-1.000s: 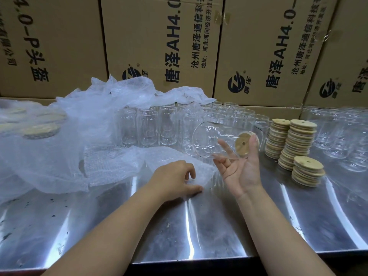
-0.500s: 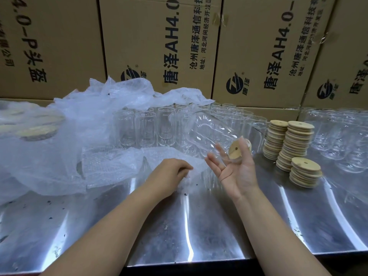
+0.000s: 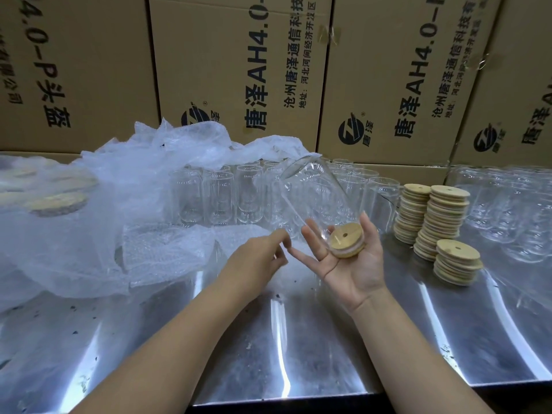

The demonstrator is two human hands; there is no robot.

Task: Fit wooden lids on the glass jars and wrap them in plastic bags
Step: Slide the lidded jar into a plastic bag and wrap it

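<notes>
My right hand (image 3: 355, 270) is palm up, fingers spread and nearly straight. A clear glass jar (image 3: 316, 198) stands tilted on it, its wooden lid (image 3: 348, 242) fitted and resting down in the palm, its base pointing up and left. My left hand (image 3: 257, 261) hovers just left of the right fingertips with loosely curled fingers, and I see nothing in it. It is at the right edge of a flat stack of bubble-wrap bags (image 3: 161, 249).
Several empty jars (image 3: 218, 198) stand in rows behind my hands, more jars (image 3: 513, 210) at the right. Stacks of wooden lids (image 3: 445, 216) sit right of my hand. Crumpled plastic covers lidded jars (image 3: 56, 201) at the left. Cardboard boxes (image 3: 239, 70) wall the back of the steel table (image 3: 268, 354).
The jar has swung from lying sideways to standing lid-down in my right palm. My left hand has lifted off the bubble-wrap bags and moved toward my right hand.
</notes>
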